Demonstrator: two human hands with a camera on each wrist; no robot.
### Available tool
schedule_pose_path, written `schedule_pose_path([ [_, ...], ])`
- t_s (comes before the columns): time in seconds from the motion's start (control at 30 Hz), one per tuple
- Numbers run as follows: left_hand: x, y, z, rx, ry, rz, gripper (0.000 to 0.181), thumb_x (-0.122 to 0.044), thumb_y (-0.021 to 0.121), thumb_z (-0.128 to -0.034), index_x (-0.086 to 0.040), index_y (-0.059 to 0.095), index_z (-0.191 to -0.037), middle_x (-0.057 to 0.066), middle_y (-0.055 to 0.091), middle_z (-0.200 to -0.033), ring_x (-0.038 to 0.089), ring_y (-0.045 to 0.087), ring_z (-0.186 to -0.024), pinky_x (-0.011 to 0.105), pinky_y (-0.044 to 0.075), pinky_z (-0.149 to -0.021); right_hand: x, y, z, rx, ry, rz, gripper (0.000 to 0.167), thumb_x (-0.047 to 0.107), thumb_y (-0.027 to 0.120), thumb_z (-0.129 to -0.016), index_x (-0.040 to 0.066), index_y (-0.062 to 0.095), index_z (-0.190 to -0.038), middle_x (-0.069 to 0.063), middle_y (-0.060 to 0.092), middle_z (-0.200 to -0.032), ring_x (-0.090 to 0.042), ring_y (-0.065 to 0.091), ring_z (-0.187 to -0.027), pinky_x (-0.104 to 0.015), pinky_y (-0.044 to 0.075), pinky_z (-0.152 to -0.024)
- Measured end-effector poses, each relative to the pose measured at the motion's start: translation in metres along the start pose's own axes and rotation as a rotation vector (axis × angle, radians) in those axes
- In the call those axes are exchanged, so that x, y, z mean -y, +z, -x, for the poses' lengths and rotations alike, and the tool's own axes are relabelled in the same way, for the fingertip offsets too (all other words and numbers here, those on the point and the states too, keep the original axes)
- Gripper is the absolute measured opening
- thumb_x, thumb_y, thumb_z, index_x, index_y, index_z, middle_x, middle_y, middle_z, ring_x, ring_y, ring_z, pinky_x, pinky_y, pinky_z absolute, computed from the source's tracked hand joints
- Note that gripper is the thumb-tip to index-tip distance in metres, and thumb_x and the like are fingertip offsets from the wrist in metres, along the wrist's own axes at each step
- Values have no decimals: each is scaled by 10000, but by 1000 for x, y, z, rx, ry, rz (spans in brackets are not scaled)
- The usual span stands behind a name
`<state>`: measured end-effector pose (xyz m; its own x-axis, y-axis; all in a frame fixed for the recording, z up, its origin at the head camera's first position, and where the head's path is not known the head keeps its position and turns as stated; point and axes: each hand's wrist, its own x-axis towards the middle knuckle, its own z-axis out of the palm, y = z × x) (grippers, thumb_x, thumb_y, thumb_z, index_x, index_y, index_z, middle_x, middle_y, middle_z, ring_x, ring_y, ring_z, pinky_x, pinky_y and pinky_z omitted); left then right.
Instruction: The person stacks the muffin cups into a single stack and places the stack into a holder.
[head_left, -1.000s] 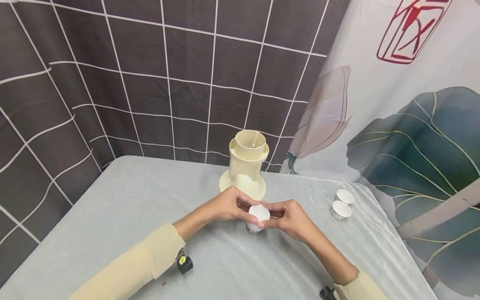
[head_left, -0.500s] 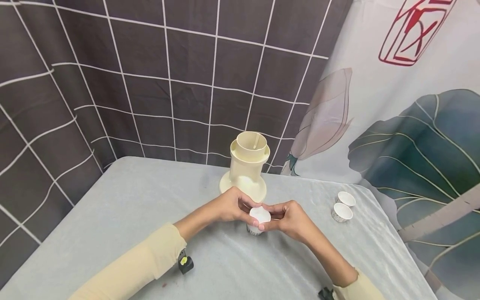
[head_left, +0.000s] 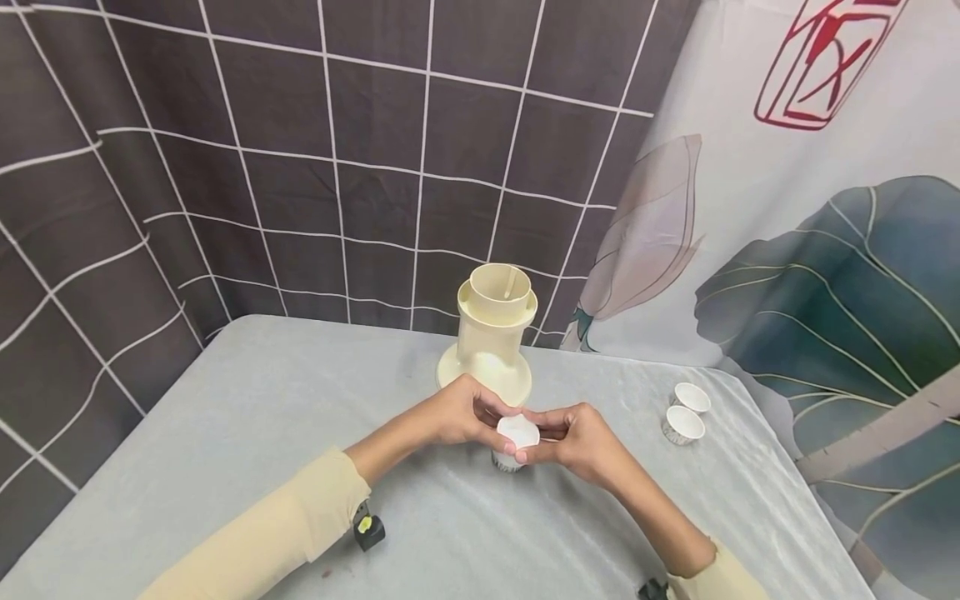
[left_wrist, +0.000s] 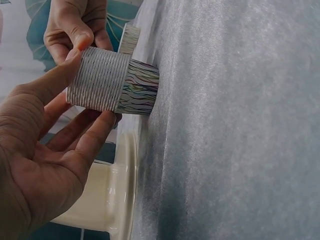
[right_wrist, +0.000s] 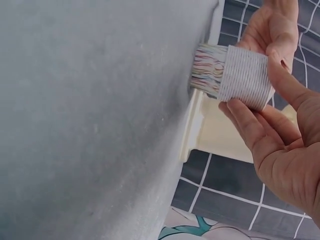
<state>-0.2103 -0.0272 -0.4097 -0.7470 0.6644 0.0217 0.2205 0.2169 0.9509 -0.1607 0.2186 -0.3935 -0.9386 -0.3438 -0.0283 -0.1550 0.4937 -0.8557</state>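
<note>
A stack of nested paper baking cups [head_left: 518, 431] stands upright on the grey cloth, its top cup white inside. The wrist views show tightly packed rims on the upper part of the stack [left_wrist: 100, 80] and colored wavy lines on the bottom cup's wall. My left hand [head_left: 463, 414] grips the stack from the left, thumb on the near side and fingers behind. From the right, my right hand [head_left: 581, 439] holds it the same way; both thumbs nearly meet in front. Just behind the hands stands a cream plastic cylinder [head_left: 491, 337] on a round flared base.
Two single paper cups [head_left: 682, 425] stand close together at the right of the cloth-covered table [head_left: 300, 392]. A dark grid-patterned curtain [head_left: 277, 183] hangs behind the table, and a floral curtain [head_left: 825, 292] hangs on the right.
</note>
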Motion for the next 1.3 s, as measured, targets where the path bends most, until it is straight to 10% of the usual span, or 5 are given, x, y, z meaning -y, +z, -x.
schedule_pose_path([
  [0.7,1,-8,1,-8,-34,14,481,-10,964,-859,52,799,-1306,210,845,-1206,244,852,-1111,290,692,-975,0,-2,8,-35,-97,51,469,181,969,-898,50,825,-1325,-133,845,-1305,-296,848,-1150,-221,691,-881],
  [1.13,2,-3,0,-12,-43,38,464,30,959,-836,79,805,-1271,221,853,-1163,281,866,-1053,288,701,-935,-9,-39,23,-348,-27,326,367,220,909,-968,49,838,-1285,-175,860,-1217,-285,852,-1007,-207,661,-828],
  [1.3,0,-2,0,-19,-50,22,466,16,971,-831,68,811,-1266,209,855,-1162,277,865,-1055,273,697,-933,-20,-65,30,-434,57,434,434,323,860,-1015,46,811,-1346,-212,834,-1274,-363,840,-1053,-384,692,-897],
])
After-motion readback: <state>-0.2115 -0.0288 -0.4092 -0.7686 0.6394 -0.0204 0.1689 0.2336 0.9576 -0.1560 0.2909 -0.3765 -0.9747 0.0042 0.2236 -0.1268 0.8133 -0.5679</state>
